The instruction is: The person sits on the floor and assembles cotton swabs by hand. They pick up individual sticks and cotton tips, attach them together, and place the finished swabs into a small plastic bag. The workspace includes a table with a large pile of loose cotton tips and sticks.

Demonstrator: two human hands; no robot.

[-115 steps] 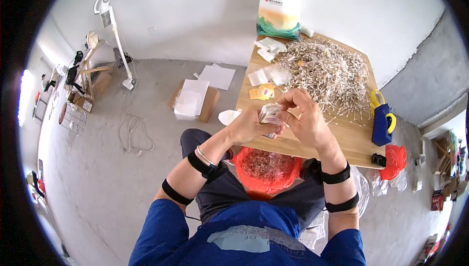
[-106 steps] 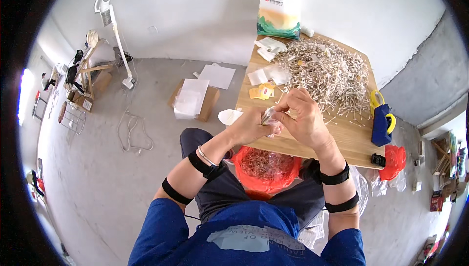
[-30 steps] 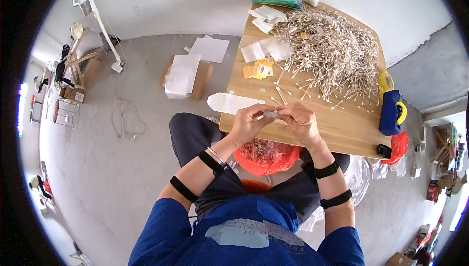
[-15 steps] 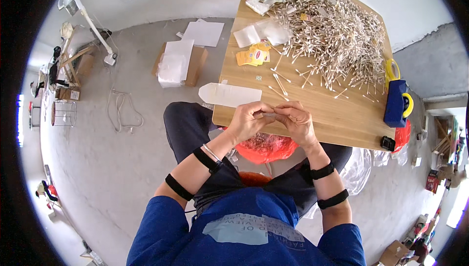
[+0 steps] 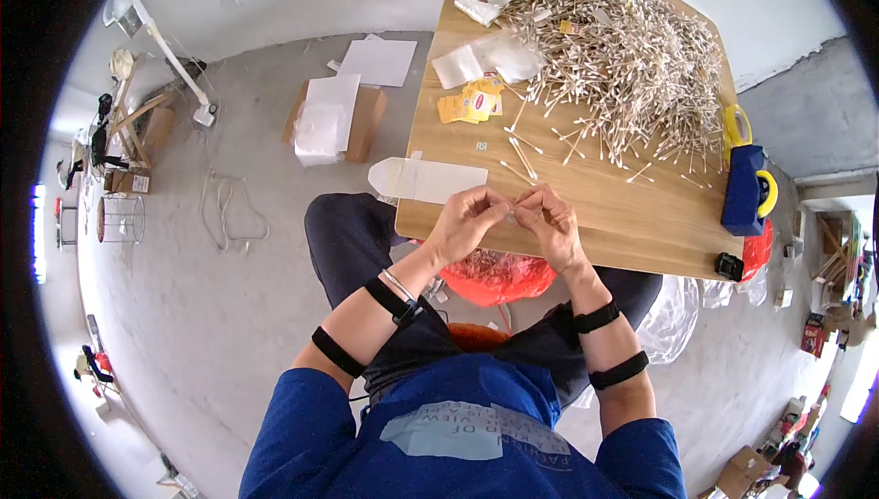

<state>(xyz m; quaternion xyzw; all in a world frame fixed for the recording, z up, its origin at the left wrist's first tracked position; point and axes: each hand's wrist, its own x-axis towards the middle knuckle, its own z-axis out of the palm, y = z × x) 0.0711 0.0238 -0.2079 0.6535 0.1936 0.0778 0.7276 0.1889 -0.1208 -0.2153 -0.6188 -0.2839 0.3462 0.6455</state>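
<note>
Head view is mostly the light wood-grain surface (image 5: 632, 224), with a massive heap of white cotton swabs (image 5: 632, 69) covering its far right part. Down past the front edge, between the knees, sits a bright red plastic bag (image 5: 499, 284). Some crumpled translucent plastic sleeves (image 5: 511, 56) lie just left of the heap. One long white pointed sheet (image 5: 432, 180) pokes out over the left edge, its other end right by the left hand (image 5: 463, 224). Over on the right edge there's a dark blue boxy holder with yellow rings (image 5: 743, 195).

Left hand and right hand (image 5: 553, 229) meet near the front edge, thumb-and-finger grip pinched on both, with a small pale piece (image 5: 512, 212) between the fingertips. Mostly hidden, so can't tell what it is. Yellow printed cards (image 5: 470, 105) and a few loose swabs (image 5: 522, 159) lie beyond the hands.
</note>
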